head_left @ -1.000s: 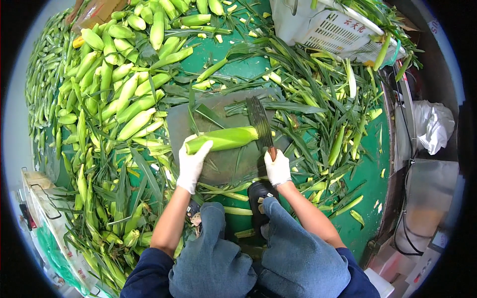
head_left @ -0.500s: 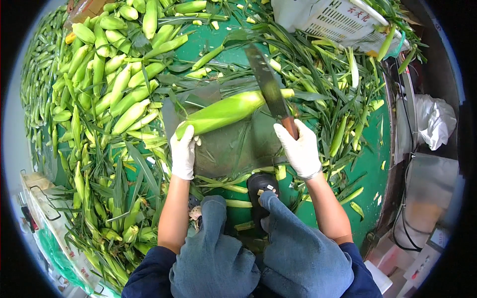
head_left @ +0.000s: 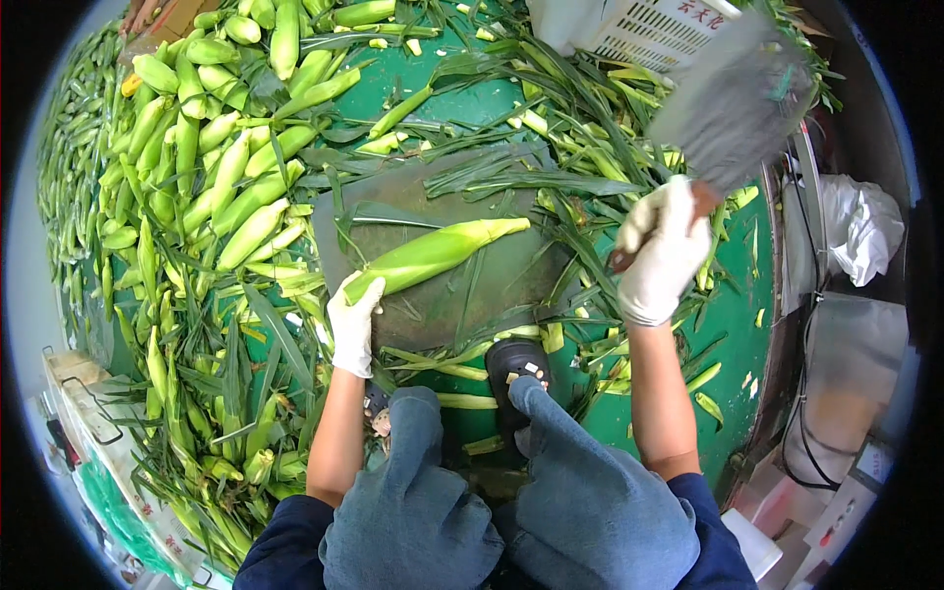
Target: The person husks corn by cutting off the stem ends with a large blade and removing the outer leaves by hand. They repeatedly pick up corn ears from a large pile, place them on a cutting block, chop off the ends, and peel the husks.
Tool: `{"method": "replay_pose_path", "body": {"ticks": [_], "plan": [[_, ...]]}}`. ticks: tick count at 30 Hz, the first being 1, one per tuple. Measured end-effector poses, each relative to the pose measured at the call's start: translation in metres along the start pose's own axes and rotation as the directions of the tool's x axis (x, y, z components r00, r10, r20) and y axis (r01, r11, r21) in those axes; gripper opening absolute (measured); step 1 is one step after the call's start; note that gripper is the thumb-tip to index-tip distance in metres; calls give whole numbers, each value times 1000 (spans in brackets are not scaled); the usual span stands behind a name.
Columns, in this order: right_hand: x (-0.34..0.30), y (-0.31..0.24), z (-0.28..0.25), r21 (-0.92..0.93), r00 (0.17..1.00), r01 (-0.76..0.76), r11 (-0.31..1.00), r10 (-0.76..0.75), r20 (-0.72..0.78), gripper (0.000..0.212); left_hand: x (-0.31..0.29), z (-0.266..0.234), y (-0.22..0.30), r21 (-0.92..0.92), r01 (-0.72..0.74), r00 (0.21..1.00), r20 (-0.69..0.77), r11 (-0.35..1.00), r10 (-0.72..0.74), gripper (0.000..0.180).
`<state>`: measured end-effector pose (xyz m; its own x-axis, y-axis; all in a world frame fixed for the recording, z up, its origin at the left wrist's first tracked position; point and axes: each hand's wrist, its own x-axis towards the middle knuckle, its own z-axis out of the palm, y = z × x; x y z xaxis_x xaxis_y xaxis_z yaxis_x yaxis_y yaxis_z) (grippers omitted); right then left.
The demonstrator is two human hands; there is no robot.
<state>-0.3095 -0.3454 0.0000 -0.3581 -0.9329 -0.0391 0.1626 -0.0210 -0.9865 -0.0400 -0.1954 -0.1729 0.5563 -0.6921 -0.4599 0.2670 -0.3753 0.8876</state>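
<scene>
In a white glove, my left hand (head_left: 354, 320) grips the near left end of a green ear of corn (head_left: 433, 253), still in its husk. The ear lies slantwise over a dark board (head_left: 447, 310), its narrow pale end toward the right. My right hand (head_left: 664, 251), gloved too, is closed around the brown handle of a broad-bladed cleaver (head_left: 733, 108). Smeared by motion, the blade is raised up and to the right, well apart from the corn.
Husked ears (head_left: 231, 187) are heaped at the left. Loose leaves (head_left: 580, 128) lie around the board on the green floor (head_left: 433, 69). A white slatted crate (head_left: 654, 34) stands at the back right, a white plastic bag (head_left: 860, 231) at the right side. My black shoe (head_left: 516, 364) is just below the board.
My right hand has swung the cleaver away from the corn's right end, up and to the right. The ear has dropped slightly lower, still in my left hand.
</scene>
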Motion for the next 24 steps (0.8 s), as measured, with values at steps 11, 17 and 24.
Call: {"method": "replay_pose_path", "body": {"ticks": [11,17,24], "plan": [[-68,160,-59,-801,857,89,592,364,364,38,-41,36,45,509,-695,676,219,509,704,48],[-3,151,-143,-985,990,108,131,75,119,43,-39,0,72,222,-341,937,-5,914,350,43],[63,129,-371,-838,892,-399,372,-52,-449,46,27,-53,65,-458,63,993,-63,886,-104,43]]}}
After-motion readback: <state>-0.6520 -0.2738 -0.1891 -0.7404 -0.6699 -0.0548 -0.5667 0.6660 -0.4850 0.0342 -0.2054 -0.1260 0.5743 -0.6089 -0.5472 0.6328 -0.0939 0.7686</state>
